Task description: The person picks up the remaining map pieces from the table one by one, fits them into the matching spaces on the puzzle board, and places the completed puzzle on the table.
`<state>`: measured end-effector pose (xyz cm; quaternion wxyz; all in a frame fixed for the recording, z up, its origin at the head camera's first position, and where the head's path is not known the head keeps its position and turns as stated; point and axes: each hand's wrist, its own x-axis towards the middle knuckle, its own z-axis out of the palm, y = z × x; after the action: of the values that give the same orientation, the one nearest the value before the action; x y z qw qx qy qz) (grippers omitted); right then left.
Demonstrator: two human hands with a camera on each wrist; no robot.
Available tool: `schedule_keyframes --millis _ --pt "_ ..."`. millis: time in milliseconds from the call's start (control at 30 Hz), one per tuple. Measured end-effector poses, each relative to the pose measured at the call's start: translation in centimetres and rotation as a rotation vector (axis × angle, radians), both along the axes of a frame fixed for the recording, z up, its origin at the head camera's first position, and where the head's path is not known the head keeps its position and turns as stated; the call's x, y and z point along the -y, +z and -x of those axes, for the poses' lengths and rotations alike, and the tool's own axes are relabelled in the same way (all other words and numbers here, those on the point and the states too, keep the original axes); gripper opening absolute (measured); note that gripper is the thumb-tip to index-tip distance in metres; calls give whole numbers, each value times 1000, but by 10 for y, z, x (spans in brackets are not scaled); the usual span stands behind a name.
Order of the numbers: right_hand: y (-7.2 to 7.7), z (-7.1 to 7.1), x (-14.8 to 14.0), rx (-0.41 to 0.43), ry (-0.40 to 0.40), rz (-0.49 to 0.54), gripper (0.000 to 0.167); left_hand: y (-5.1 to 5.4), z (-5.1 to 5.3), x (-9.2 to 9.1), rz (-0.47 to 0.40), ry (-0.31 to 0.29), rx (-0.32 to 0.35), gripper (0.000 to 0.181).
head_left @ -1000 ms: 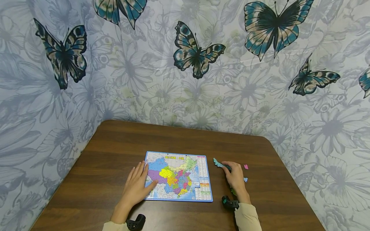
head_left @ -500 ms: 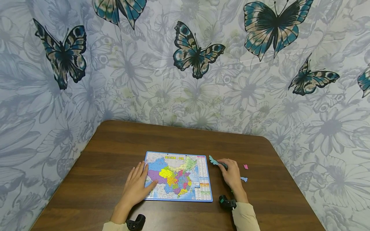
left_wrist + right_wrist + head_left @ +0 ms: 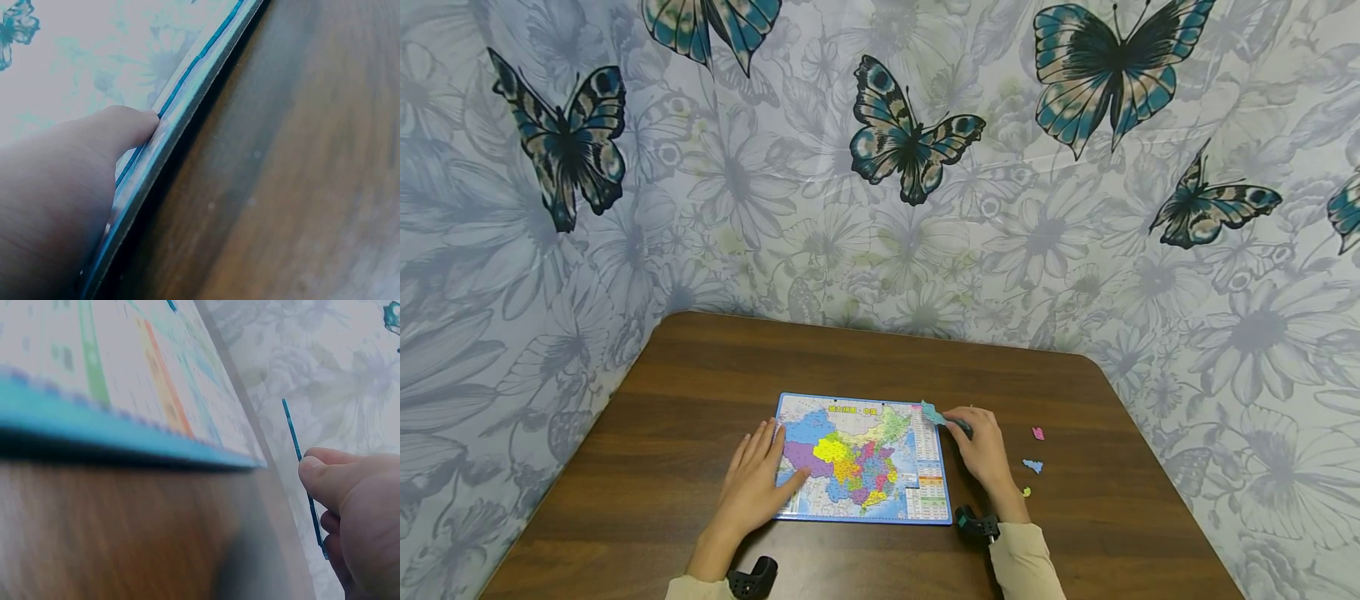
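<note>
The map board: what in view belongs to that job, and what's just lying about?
In the job: map board; teal piece; probably also the pink piece, blue piece, green piece.
Just around: wooden table; butterfly wall covering; black wristbands.

Home-like room, butterfly-print wall covering (image 3: 737,250), wood-grain table (image 3: 1030,379)

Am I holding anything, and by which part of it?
Your right hand pinches a teal puzzle piece across its flat faces, partway along its length; your left hand rests on the map.
</note>
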<state>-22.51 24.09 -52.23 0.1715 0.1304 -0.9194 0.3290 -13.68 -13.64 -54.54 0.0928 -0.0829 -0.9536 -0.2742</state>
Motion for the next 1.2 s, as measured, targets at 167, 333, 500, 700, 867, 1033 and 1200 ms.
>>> schedule_keyframes --millis 167,333,500,700,867,1033,1200 --pt "2 -1 11 18 43 18 15 -1 1 0 -7 1 -11 87" --pt "3 -1 21 33 67 23 16 -3 1 0 -14 2 -10 88" --pt "3 -2 32 38 90 24 18 -3 1 0 -10 5 3 87" --pt "3 -4 45 37 131 31 16 0 1 0 4 6 9 88" --pt "1 -4 54 42 142 28 15 1 0 0 8 3 12 88" --pt "1 -5 61 39 177 20 16 1 0 0 7 2 7 88" --pt "1 -6 68 25 211 0 15 1 0 -1 3 2 -1 87"
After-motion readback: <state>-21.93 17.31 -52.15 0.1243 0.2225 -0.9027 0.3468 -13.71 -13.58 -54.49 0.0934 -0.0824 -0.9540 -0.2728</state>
